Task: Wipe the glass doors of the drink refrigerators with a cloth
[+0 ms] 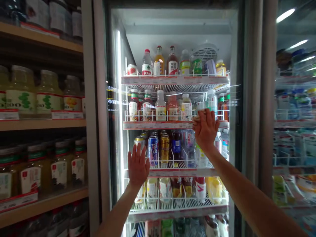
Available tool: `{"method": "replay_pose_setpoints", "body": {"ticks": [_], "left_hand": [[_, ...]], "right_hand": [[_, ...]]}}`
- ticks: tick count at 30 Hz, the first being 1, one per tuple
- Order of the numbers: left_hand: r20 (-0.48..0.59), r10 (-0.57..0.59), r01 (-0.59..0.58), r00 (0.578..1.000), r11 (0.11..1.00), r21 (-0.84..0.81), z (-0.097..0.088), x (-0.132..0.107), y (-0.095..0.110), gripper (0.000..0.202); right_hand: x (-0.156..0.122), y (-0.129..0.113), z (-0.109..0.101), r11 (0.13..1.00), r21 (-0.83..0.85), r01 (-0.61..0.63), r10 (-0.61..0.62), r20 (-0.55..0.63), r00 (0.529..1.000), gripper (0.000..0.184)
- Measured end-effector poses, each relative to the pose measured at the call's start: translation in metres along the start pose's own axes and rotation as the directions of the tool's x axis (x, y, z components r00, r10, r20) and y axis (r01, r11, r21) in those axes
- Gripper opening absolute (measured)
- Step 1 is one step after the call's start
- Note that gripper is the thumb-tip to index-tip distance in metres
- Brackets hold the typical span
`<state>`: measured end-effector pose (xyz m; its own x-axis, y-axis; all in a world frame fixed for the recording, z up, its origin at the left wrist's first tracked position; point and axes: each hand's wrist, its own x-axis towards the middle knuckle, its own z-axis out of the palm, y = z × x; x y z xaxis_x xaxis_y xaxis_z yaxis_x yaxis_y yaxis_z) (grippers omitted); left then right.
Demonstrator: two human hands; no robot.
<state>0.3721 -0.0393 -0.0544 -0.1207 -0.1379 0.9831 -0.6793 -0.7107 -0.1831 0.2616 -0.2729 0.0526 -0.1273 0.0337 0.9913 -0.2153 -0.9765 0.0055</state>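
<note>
In the head view, the glass door (177, 143) of a lit drinks fridge stands in front of me, with faint reflections across it. My left hand (138, 164) is raised flat with its fingers stretched, at or close to the glass, in front of the shelf of cans. Higher and to the right, my right hand (206, 130) presses toward the pane at the second shelf's edge. A small pale, crumpled cloth (196, 121) shows at the left edge of its fingers; most of it is hidden under the hand.
Behind the glass, wire shelves hold bottles (161, 107) and cans (165, 148). To the left, a wooden shelf rack (41, 123) carries several juice bottles with price tags. A metal door frame (256, 98) separates this fridge from another glass-fronted cooler (293, 125) on the right.
</note>
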Motion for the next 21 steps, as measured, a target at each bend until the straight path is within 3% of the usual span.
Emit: {"method": "replay_pose_setpoints", "body": {"ticks": [1, 3, 5, 6, 7, 8, 9, 11, 13, 15, 18, 19, 21], "left_hand": [[-0.003, -0.001, 0.001, 1.000, 1.000, 0.002, 0.000, 0.000, 0.000, 0.063], [-0.008, 0.001, -0.001, 1.000, 1.000, -0.003, 0.000, 0.000, 0.000, 0.062], [-0.010, 0.005, -0.005, 1.000, 1.000, -0.008, 0.000, 0.000, -0.001, 0.062], [-0.007, 0.007, -0.007, 1.000, 1.000, -0.009, 0.000, 0.000, -0.002, 0.062], [-0.002, 0.010, -0.010, 1.000, 1.000, -0.010, -0.001, -0.001, -0.003, 0.062], [0.004, 0.012, -0.012, 1.000, 1.000, -0.012, -0.001, -0.001, -0.003, 0.063], [0.010, 0.013, -0.013, 1.000, 1.000, -0.014, -0.001, -0.001, -0.003, 0.063], [0.010, 0.014, -0.014, 1.000, 1.000, -0.017, -0.002, -0.002, -0.003, 0.062], [-0.002, 0.015, -0.015, 1.000, 1.000, -0.019, -0.001, -0.001, -0.003, 0.061], [-0.018, 0.018, -0.018, 1.000, 1.000, -0.021, -0.001, -0.001, -0.003, 0.061], [-0.023, 0.025, -0.026, 0.999, 0.999, -0.027, 0.000, -0.001, -0.003, 0.061], [-0.022, 0.026, -0.026, 0.999, 0.999, -0.029, 0.000, -0.001, -0.004, 0.061], [-0.005, 0.025, -0.025, 1.000, 0.999, -0.037, -0.001, -0.002, -0.005, 0.061]], "right_hand": [[-0.002, -0.006, 0.001, 1.000, -0.002, -0.015, 0.015, -0.007, 1.000, 0.048], [-0.018, -0.027, 0.002, 0.984, 0.050, 0.170, -0.173, 0.065, 0.983, 0.048], [-0.035, -0.046, 0.001, 0.881, 0.148, 0.450, -0.469, 0.148, 0.871, 0.047], [-0.039, -0.049, 0.000, 0.826, 0.187, 0.532, -0.560, 0.165, 0.812, 0.047], [-0.039, -0.047, -0.001, 0.807, 0.205, 0.555, -0.587, 0.174, 0.790, 0.048], [-0.034, -0.041, -0.002, 0.834, 0.193, 0.516, -0.547, 0.173, 0.819, 0.049], [-0.027, -0.032, -0.002, 0.895, 0.155, 0.419, -0.441, 0.153, 0.884, 0.050], [-0.012, -0.017, 0.000, 0.986, 0.070, 0.152, -0.157, 0.077, 0.985, 0.052], [-0.010, -0.016, 0.001, 0.998, 0.043, 0.042, -0.044, 0.050, 0.998, 0.053], [-0.022, -0.029, 0.001, 0.977, 0.089, 0.193, -0.203, 0.118, 0.972, 0.053], [-0.038, -0.052, 0.001, 0.845, 0.197, 0.498, -0.532, 0.204, 0.822, 0.049], [-0.036, -0.055, 0.002, 0.834, 0.202, 0.514, -0.549, 0.202, 0.811, 0.047], [-0.020, -0.055, 0.006, 0.909, 0.159, 0.384, -0.408, 0.161, 0.899, 0.046]]}}
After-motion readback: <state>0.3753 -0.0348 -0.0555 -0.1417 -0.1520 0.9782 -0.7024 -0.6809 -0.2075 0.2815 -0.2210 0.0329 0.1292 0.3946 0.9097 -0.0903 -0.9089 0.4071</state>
